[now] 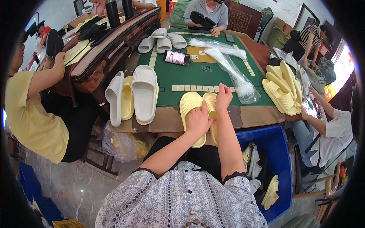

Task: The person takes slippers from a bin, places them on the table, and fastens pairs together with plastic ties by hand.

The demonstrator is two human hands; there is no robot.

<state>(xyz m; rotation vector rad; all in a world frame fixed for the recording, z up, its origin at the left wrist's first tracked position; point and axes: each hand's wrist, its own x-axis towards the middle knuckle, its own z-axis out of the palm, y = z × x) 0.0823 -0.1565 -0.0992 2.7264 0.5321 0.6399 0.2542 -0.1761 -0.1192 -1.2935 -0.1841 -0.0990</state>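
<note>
A pair of pale yellow slippers stands at the table's near edge in front of me: the left slipper (191,104) and the right slipper (213,131), side by side. My left hand (199,122) grips them, its fingers on the left slipper's strap and its thumb toward the right one. Over the right slipper's strap, my right hand (224,98) is closed in a pinch. Something thin shows at its fingertips, too fine to name. Just beyond lie clear plastic bags (232,70) of thin white strands.
Grey slippers (164,43) and a phone (176,58) lie on the green mat (175,78). Grey and yellow slippers (145,95) stand at left, yellow slippers (281,89) at right. A blue bin (283,152) with slippers sits below right. Several people sit around.
</note>
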